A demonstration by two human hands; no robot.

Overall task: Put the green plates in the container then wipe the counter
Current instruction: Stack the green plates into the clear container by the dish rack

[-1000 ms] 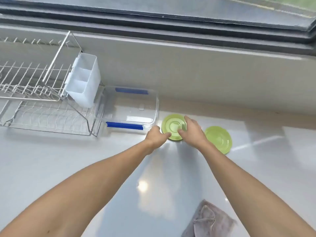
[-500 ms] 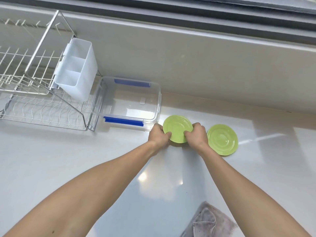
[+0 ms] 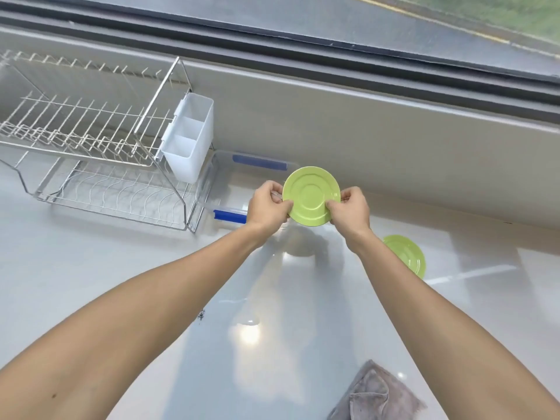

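Observation:
A small green plate is held up off the counter, tilted toward me, at the right end of the clear container. My left hand pinches its left rim and my right hand pinches its right rim. The clear plastic container with blue clips stands open against the back wall, partly hidden by the plate and my left hand. A second green plate lies flat on the counter to the right, partly behind my right forearm. A grey cloth lies crumpled at the bottom right.
A wire dish rack fills the left side, with a white cutlery holder hanging on its right end beside the container. A low wall and window sill run along the back. A small dark speck sits on the glossy counter.
Both hands gripped the left plate and lifted it off the counter, up and toward the container. The other plate and the cloth stayed put.

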